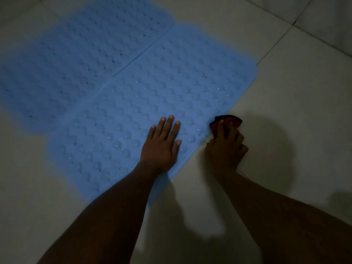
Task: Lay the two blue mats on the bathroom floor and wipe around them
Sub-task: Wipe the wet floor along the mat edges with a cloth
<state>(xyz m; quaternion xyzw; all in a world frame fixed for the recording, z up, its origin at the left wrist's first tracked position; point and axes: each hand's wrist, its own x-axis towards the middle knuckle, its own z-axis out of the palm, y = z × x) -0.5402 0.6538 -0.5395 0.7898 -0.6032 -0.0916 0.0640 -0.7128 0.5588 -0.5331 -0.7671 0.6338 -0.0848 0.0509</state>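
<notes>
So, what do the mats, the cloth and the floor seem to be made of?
Mats: probably soft rubber or plastic, matte blue, with moulded bumps and small holes.
Cloth: seems soft fabric, red with dark edge; it folds.
Floor: likely ceramic tile, pale, smooth, with grout lines.

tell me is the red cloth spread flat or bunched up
Bunched up. The red cloth sits gathered under the right hand, whose fingers curl over it; only a small folded wad shows past the fingertips.
</notes>
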